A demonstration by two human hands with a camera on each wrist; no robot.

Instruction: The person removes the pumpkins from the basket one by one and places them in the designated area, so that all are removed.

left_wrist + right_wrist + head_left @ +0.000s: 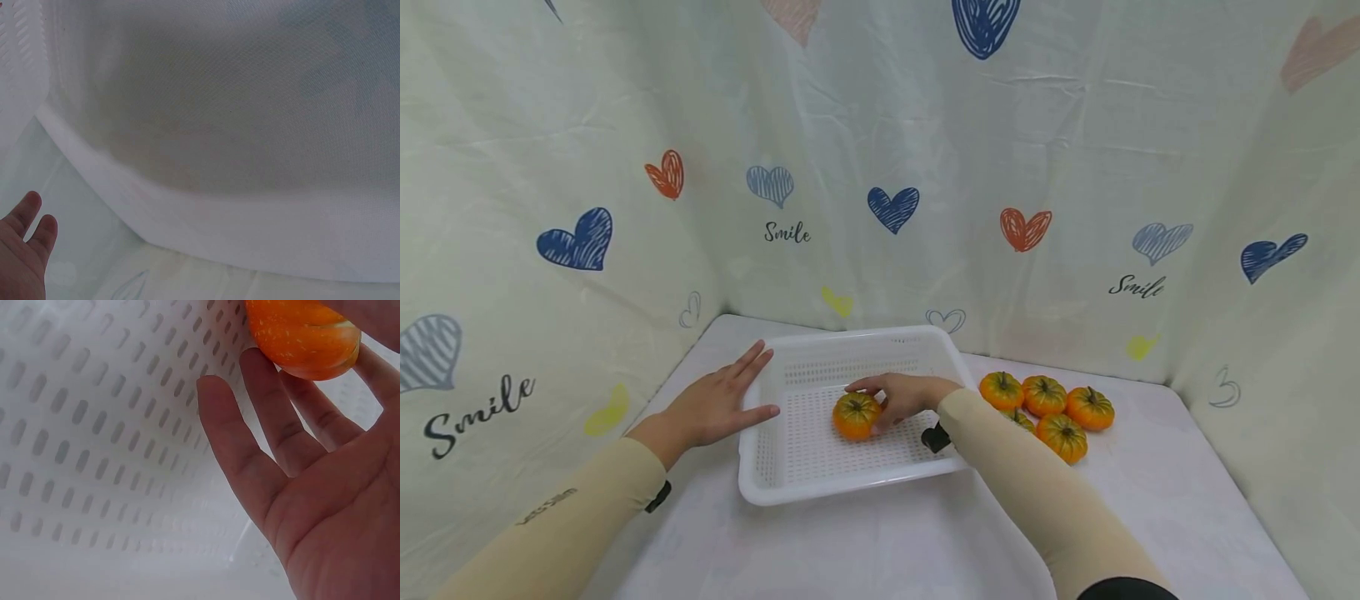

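A small orange pumpkin point(856, 416) with green streaks on top is inside a white perforated basket point(857, 482), near the middle of its floor. My right hand point(910, 397) reaches over the basket's right side and holds this pumpkin from the right. In the right wrist view the pumpkin point(306, 340) sits between the thumb and the fingers, partly cut off by the frame. At the basket's left rim, my left hand point(718, 400) has its fingers stretched out, with the thumb over the edge. Only part of the left hand point(24, 250) appears in the left wrist view.
Several more small pumpkins point(1062, 438) lie in a group on the white table point(1180, 483), just right of the basket and partly behind the right forearm. A hanging cloth point(925, 125) printed with hearts borders the table at the back and sides.
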